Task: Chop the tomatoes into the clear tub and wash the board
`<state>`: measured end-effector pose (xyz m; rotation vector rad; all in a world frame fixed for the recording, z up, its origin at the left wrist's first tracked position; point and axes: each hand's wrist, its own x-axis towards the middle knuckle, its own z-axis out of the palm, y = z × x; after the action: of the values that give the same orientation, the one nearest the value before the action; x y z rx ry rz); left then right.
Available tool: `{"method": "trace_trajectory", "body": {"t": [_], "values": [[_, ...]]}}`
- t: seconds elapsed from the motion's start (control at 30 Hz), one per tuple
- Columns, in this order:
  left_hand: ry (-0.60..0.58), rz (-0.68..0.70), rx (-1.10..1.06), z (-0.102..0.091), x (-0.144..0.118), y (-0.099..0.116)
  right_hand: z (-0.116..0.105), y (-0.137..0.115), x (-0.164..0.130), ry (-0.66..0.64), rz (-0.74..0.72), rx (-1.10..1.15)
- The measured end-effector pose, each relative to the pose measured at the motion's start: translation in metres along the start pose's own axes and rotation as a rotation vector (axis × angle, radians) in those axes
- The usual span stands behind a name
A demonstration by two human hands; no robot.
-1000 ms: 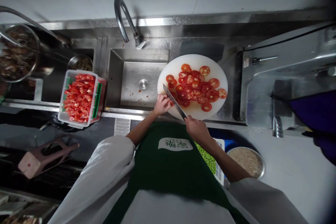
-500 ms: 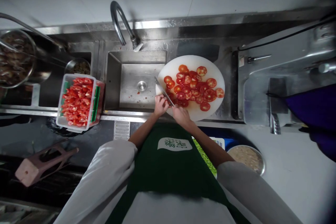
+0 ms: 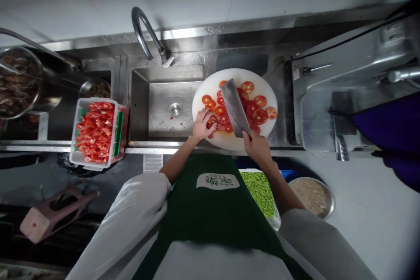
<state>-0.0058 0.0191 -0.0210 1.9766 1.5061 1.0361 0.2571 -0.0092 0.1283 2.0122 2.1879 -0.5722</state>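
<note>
The right hand (image 3: 259, 146) is gripping a wide steel cleaver (image 3: 234, 107) flat over the round white cutting board (image 3: 267, 85); the left hand (image 3: 201, 124) is pressing open on red tomato slices (image 3: 260, 113) near the board's sink-side edge.

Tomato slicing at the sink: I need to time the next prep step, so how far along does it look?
Done: tomato slices cover much of the round white board, and the tub to the left is heaped with cut tomato. In hand: the right hand holds the cleaver flat over the slices; the left hand rests on slices at the board's near edge. Left: the board's slices are not in the tub. No whole tomato shows.
</note>
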Motion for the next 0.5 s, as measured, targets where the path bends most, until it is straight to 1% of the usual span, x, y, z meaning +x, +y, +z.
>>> {"method": "trace_trajectory", "body": {"t": [0.1,0.2,0.27,0.37,0.43,0.5], "values": [[-0.151,0.014,0.075,-0.007,0.003,0.007,0.014,0.034,-0.022,0.061,0.011,0.052],[-0.229,-0.01,0.176,-0.006,-0.002,0.021,0.03,0.057,-0.044,0.096,0.007,0.096],[-0.221,-0.061,0.25,0.002,-0.004,0.032,0.04,0.065,-0.055,0.088,0.026,0.109],[-0.172,-0.166,0.323,0.021,-0.003,0.046,0.05,0.066,-0.063,0.062,0.057,0.115],[-0.142,-0.217,0.345,0.031,-0.002,0.05,0.055,0.064,-0.066,0.055,0.071,0.12],[-0.117,-0.231,0.351,0.036,-0.001,0.051,0.057,0.062,-0.067,0.057,0.072,0.13]]}}
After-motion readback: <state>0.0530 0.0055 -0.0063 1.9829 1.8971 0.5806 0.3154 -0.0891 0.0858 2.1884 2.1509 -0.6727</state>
